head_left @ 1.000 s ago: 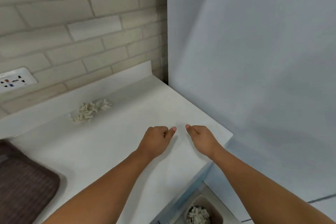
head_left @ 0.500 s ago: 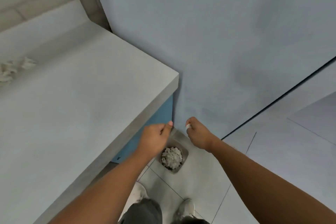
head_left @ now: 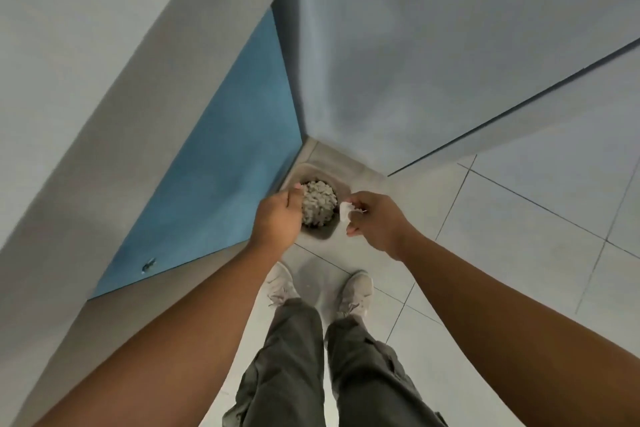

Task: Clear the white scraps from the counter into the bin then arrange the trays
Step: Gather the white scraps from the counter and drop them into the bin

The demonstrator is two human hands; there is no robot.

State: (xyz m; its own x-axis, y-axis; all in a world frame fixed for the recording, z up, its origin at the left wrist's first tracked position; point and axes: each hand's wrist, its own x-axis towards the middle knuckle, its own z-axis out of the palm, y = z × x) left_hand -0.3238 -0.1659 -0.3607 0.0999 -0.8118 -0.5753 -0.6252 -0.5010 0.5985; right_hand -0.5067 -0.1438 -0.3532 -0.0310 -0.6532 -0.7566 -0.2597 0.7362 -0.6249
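At the bottom of the frame the person stands in grey trousers (head_left: pixel 294 357) and pale shoes (head_left: pixel 356 291) on a tiled floor (head_left: pixel 519 253), toes pointing at the corner. Both bare arms reach forward and down from the lower edge towards the middle of the frame.

The left hand (head_left: pixel 277 218) sits in front of the left rim of the bin (head_left: pixel 323 234). Its fingers are curled in, and from here I can't tell whether they hold anything. The right hand (head_left: pixel 377 222) is level with it at the right rim. Its fingers pinch a small white scrap (head_left: pixel 344 211), which hangs at the rim just right of the pile.

Between the two hands is the bin itself, a small beige tub on the floor, tucked into the corner. A rounded heap (head_left: pixel 318 199) of white bits fills it.

Beyond, a blue panel (head_left: pixel 214 166) runs up the left side of the bin. Above the panel the pale surface (head_left: pixel 86 10) fills the upper left of the frame. A grey-blue wall (head_left: pixel 415 45) takes up the upper right.
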